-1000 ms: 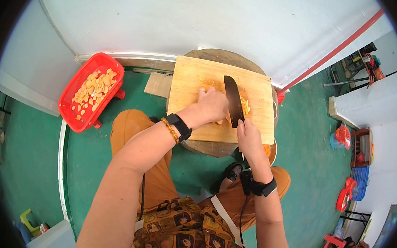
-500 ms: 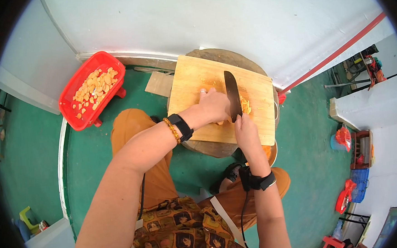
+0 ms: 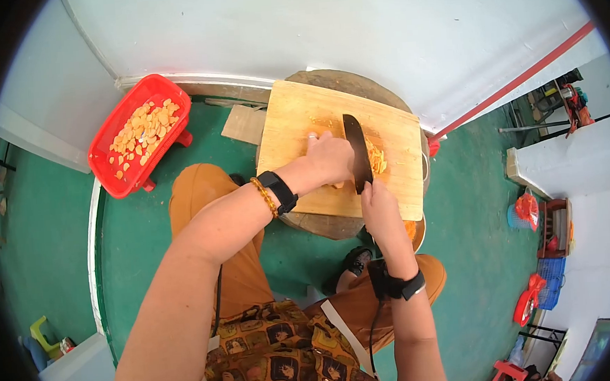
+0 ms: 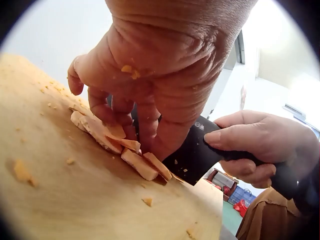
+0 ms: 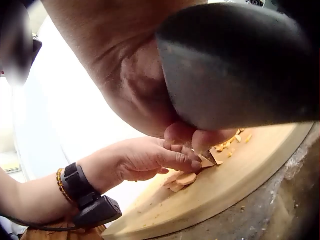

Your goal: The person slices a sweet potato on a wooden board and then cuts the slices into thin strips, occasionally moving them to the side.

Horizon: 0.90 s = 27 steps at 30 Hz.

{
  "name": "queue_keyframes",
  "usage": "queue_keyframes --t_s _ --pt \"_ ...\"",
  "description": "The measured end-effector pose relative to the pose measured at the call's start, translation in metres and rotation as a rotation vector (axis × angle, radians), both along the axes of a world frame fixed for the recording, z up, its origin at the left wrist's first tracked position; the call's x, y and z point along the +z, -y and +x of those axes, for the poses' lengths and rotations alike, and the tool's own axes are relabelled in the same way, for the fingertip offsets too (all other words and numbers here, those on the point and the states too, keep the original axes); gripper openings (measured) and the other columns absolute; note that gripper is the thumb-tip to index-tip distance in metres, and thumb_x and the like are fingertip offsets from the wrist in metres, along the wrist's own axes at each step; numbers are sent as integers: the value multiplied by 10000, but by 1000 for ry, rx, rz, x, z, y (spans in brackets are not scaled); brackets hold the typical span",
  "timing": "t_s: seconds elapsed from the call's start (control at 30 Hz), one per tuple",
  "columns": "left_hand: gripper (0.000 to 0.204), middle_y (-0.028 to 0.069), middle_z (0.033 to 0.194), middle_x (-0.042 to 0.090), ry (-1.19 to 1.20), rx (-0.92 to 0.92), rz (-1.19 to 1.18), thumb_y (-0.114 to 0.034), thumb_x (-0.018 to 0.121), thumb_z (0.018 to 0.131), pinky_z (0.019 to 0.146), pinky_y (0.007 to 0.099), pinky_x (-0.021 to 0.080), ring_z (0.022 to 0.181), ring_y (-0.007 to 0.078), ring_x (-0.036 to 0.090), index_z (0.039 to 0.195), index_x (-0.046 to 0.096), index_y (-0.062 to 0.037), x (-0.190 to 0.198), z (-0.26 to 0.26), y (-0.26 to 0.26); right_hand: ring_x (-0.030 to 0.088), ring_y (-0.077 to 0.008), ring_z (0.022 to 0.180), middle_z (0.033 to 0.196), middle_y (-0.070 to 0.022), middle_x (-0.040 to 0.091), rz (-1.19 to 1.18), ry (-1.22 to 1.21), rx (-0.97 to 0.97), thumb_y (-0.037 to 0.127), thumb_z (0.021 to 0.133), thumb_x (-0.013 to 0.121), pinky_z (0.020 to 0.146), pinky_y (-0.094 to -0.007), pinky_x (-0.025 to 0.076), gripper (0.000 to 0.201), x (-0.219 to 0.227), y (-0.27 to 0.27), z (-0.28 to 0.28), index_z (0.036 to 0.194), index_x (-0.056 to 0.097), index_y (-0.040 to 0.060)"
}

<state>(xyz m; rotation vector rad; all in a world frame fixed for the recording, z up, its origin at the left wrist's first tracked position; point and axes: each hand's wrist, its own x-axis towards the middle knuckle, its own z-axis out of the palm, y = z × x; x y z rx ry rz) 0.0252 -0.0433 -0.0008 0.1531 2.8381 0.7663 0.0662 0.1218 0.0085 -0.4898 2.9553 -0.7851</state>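
On the wooden board (image 3: 300, 107), the left hand (image 3: 331, 159) holds down orange slices with bent fingers. The left wrist view shows these slices (image 4: 140, 165) under the fingertips, pale orange and overlapping. The right hand (image 3: 383, 210) grips the handle of a dark, wide-bladed knife (image 3: 357, 145), its blade beside the left fingers. Thin orange strips (image 3: 377, 159) lie on the board just right of the blade. In the right wrist view, the right hand (image 5: 145, 80) is close to the camera, and more slices (image 5: 186, 179) lie beneath the left hand (image 5: 145, 159).
A round wooden block (image 3: 321, 224) supports the board. At the left a red tub (image 3: 101, 176) holds many orange slices. A bowl (image 3: 420, 234) with orange pieces sits below the board's right corner. The white wall (image 3: 309, 22) rises behind; baskets (image 3: 551, 273) stand far right.
The knife and right hand have shifted slightly, staying beside the left fingers. The left hand has moved a little to the right and keeps its hold on the slices.
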Motion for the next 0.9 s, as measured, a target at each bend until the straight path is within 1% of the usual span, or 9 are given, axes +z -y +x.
queue_keyframes --t_s 0.1,0.2,0.3,0.4,0.5,0.6,0.7,0.8,0.9 --pt "71 -2 780 674 34 24 -22 -173 705 645 844 510 337 950 276 535 712 722 -193 6 -1 -1 537 -511 755 776 -333 562 13 47 -24 182 944 469 643 -516 433 237 3 12 -7 869 493 -42" --pt "61 1 779 675 8 10 0 -179 711 644 844 509 335 952 274 536 703 722 -192 3 1 1 569 -486 741 762 -305 580 -46 51 -5 172 944 470 631 -516 445 219 1 14 -14 884 497 -37" --pt "44 -2 766 674 39 -6 6 -183 713 642 838 509 337 939 275 543 684 718 -191 3 0 2 564 -486 729 754 -309 572 -103 96 -40 172 944 475 619 -506 442 223 5 5 -15 880 505 -40" --pt "33 -7 749 672 -15 15 -2 -180 713 642 830 509 341 916 275 554 671 715 -193 -11 -4 1 559 -486 716 747 -311 566 -112 116 -80 168 942 480 612 -501 438 222 12 1 -6 867 506 -39" --pt "44 -12 749 675 -18 19 -29 -173 711 644 824 508 346 901 271 566 680 717 -200 -7 -3 0 559 -486 723 745 -309 566 -110 148 -57 164 941 479 615 -506 439 212 7 -2 -2 871 510 -34" --pt "54 -9 751 676 -6 26 -15 -170 711 642 822 505 349 901 267 568 684 718 -203 -3 -2 0 561 -488 731 746 -304 573 -66 52 -18 168 941 476 622 -518 439 211 7 0 1 874 512 -29" --pt "56 -4 752 676 5 37 3 -171 713 637 833 512 349 908 268 568 683 716 -204 -3 -1 0 562 -491 740 759 -302 581 2 69 -18 172 941 472 638 -533 441 212 11 4 4 881 504 -29" --pt "59 5 747 675 6 15 1 -173 717 629 855 527 343 917 271 568 681 715 -201 -2 -1 1 540 -497 752 766 -322 555 -1 60 -26 186 947 474 646 -507 429 253 6 9 3 858 491 -51" --pt "57 11 751 677 27 35 1 -173 717 625 850 527 340 931 273 573 676 714 -199 2 -1 -1 561 -497 752 781 -315 579 -30 57 -15 173 943 465 658 -540 441 215 5 14 -6 888 488 -34"
